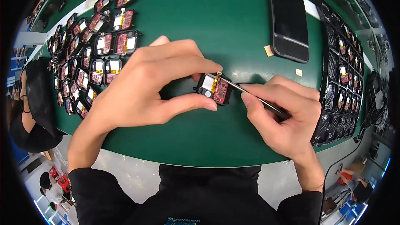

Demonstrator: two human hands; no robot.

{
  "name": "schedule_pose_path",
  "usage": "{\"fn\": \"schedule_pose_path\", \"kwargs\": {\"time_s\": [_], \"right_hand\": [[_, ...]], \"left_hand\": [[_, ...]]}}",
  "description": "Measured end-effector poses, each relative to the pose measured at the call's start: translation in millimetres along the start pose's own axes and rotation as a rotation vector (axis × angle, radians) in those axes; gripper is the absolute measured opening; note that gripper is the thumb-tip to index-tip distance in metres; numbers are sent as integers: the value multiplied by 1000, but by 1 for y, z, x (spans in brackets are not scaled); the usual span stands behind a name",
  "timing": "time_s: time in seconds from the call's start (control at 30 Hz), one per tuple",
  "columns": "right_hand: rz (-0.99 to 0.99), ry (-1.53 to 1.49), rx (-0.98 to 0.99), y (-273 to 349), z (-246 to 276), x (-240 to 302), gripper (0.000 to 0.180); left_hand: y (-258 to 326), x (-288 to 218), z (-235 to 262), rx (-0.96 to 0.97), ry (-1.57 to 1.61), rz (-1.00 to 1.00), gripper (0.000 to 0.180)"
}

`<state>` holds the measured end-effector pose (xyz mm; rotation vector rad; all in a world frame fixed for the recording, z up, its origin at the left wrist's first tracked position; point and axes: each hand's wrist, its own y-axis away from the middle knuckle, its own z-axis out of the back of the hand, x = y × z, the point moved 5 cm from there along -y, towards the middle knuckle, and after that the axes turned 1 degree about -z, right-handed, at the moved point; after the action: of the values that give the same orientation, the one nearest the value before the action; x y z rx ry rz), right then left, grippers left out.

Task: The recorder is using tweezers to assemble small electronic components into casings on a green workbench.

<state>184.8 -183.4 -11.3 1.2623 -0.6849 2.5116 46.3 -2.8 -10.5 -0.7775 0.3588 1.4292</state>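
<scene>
A small black case point(213, 88) with a red circuit board and a white square part lies on the green bench point(216, 25), near its middle. The left hand point(146, 87) pinches the case between thumb and fingers. The right hand point(283, 116) has its grip closed on tweezers point(254, 96), their tip touching the board. More such cases point(98, 50) lie to the left, a dark phone point(287, 16) behind, a black tray point(343, 87) at right.

You get bright, even overhead light and soft shadows under your hands point(141, 87). Fisheye bends the bench point(233, 25) edges; corners go black.
</scene>
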Motion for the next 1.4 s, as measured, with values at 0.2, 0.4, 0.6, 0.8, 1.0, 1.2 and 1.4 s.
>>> {"fn": "schedule_pose_path", "kwargs": {"time_s": [0.2,0.4,0.6,0.8,1.0,1.2,1.4], "right_hand": [[-40,39,15,-1,0,-1,16],[-5,48,21,-1,-3,0,15],[-8,17,-11,3,0,-3,20],[151,206,-84,7,-2,6,29],[218,243,-103,6,-5,8,30],[64,80,-27,4,0,3,25],[-32,-45,16,3,2,-4,19]], "left_hand": [[-4,2,1,42,-16,2,63],[0,6,1,22,9,-3,63],[-4,0,0,40,-8,24,60],[-3,1,0,-18,6,49,54],[-5,3,0,-1,8,44,54],[-4,9,4,62,29,44,57],[-5,11,5,119,73,25,60]]}}
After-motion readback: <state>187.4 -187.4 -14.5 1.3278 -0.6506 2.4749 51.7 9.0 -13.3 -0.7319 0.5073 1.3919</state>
